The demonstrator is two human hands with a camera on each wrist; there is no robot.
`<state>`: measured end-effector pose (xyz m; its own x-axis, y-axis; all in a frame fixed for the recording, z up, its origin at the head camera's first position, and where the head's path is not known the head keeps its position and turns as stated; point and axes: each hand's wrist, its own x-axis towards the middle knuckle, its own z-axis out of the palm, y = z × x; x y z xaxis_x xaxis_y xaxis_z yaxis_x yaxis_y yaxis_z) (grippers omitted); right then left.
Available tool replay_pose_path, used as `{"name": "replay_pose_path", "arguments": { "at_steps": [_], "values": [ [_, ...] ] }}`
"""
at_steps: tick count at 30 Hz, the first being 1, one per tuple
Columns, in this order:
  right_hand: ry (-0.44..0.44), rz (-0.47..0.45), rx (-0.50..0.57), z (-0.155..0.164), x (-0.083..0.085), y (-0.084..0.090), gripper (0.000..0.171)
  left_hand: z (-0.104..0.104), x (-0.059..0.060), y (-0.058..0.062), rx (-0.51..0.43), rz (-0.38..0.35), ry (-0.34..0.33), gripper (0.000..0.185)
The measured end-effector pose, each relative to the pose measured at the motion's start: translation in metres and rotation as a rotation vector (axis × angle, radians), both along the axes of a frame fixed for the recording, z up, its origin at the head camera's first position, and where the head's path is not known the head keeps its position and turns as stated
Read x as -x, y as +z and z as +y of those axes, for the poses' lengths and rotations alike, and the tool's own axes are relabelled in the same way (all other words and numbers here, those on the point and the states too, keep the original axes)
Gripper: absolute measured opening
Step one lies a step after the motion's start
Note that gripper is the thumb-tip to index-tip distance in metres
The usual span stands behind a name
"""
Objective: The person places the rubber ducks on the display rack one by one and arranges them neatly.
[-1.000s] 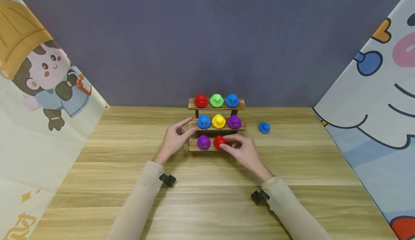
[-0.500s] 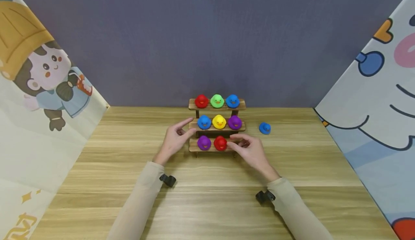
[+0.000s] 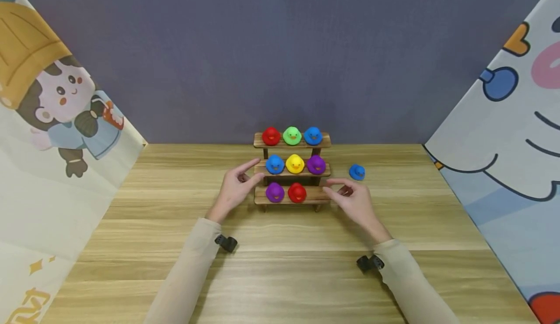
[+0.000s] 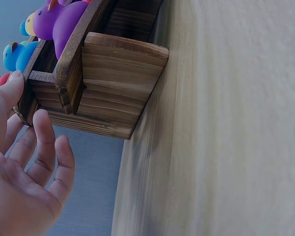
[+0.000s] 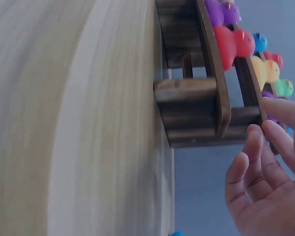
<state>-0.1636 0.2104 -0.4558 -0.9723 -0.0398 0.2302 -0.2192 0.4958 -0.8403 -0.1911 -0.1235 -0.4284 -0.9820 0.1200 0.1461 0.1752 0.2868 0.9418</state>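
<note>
The red duck [image 3: 297,192] sits on the lowest step of the wooden stepped rack [image 3: 288,197] at the middle of the frame, just right of a purple duck [image 3: 274,192], with the step bare to its right. The right hand [image 3: 355,200] hovers at the rack's right end, clear of the red duck, fingers loosely spread and holding nothing. The left hand [image 3: 236,188] rests at the rack's left end, fingers relaxed and apart, forefinger pointing toward the middle step; whether it touches the wood is unclear. On the rack stand eight ducks: two red, two purple, two blue, one green, one yellow. The top step holds a red, a green and a blue, the middle step a blue, a yellow and a purple. A ninth duck, the lone blue duck [image 3: 357,172], stands on the tabletop [image 3: 280,275] right of the rack, just above the right hand, making three blue in all.
</note>
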Motion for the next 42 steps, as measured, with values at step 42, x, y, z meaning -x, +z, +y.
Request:
{"name": "replay_pose_path", "arguments": {
  "at_steps": [42],
  "values": [
    [-0.24, -0.24, 0.059, 0.089, 0.044, -0.019, 0.052, -0.006, 0.021, -0.032, 0.021, 0.014, 0.014, 0.053]
  ]
}}
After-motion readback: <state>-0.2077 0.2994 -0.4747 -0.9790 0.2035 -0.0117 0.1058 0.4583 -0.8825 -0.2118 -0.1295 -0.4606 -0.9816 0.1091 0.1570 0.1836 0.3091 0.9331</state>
